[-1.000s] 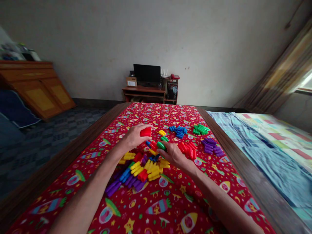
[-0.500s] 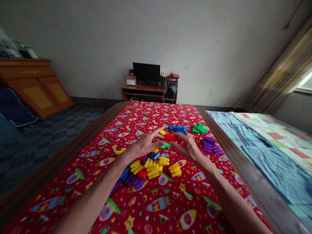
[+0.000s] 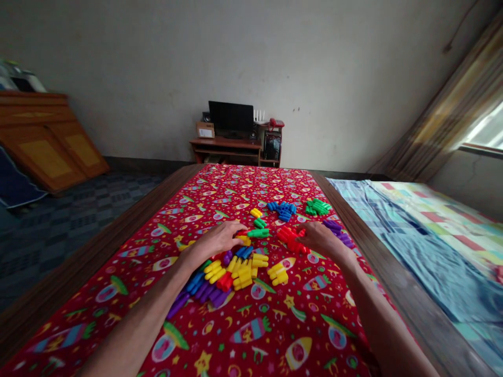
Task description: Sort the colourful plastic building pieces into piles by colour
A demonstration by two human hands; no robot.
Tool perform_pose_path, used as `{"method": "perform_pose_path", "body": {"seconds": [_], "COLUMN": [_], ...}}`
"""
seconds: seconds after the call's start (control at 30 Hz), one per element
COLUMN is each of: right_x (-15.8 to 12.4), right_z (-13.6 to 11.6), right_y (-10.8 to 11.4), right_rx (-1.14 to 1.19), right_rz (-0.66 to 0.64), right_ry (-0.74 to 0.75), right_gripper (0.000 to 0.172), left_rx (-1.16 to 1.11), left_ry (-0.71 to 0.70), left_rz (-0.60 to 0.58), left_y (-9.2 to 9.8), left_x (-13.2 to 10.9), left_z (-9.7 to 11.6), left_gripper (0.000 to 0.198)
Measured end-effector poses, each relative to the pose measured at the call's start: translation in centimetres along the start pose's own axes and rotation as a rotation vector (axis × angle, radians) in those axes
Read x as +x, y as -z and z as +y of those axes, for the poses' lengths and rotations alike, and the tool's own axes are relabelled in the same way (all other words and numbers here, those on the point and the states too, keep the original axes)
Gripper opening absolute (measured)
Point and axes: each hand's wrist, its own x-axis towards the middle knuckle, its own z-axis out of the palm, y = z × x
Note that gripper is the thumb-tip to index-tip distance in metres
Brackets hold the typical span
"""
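My left hand (image 3: pixel 223 237) is over the near part of the cloth, thumb and fingers apart beside a yellow plastic building block (image 3: pixel 244 241) and a green block (image 3: pixel 258 233). Whether its fingertips touch either one is hard to see. To the right, my right hand (image 3: pixel 320 236) has its fingers bent down onto a red block (image 3: pixel 302 233) at the edge of a small group of red blocks (image 3: pixel 288 238). Below my left hand lies a mixed heap with yellow blocks (image 3: pixel 242 275), purple blocks (image 3: pixel 210 293), blue ones and a red one.
Sorted groups of blue blocks (image 3: pixel 283 210), green blocks (image 3: pixel 318 207) and purple blocks (image 3: pixel 338 230) lie farther back and right. A red patterned cloth (image 3: pixel 251 183) covers the table. A bed (image 3: pixel 424 246) stands at the right, a computer desk (image 3: pixel 226 144) beyond.
My hands have moved apart from around a red block held between them. The right hand has gone down to the red group; the left has lowered toward the yellow and green blocks.
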Motion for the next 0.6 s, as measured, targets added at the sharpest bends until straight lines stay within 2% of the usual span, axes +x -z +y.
{"method": "perform_pose_path", "body": {"seconds": [0.1,0.17,0.27,0.33,0.4,0.5,0.6], "right_x": [-0.1,-0.2,-0.3,-0.3,-0.1,0.3,0.4], "right_z": [-0.9,-2.1,-4.4,-5.8,-6.9,-7.6,-7.9], "right_y": [0.5,0.3,-0.8,-2.1,-3.4,-5.1,-5.9], "right_rx": [0.075,0.171,0.308,0.325,0.302,0.323,0.403], "right_rz": [0.065,0.166,0.273,0.279,0.236,0.166,0.188], "right_ry": [0.025,0.072,0.278,0.437,0.511,0.492,0.472], "right_gripper": [0.013,0.018,0.027,0.039,0.04,0.03,0.029], "left_rx": [-0.035,-0.073,-0.126,-0.14,-0.158,-0.197,-0.228], "left_ry": [-0.002,-0.015,-0.045,-0.057,-0.062,-0.044,-0.026], "left_rz": [0.039,0.063,0.073,0.072,0.078,0.088,-0.017], "left_y": [0.3,0.6,1.2,1.5,1.5,1.1,0.6], "left_x": [0.0,0.0,0.2,0.3,0.4,0.3,0.0], "left_z": [0.2,0.8,2.3,3.4,4.1,4.0,3.3], "left_gripper": [0.028,0.027,0.028,0.027,0.021,0.013,0.016]}}
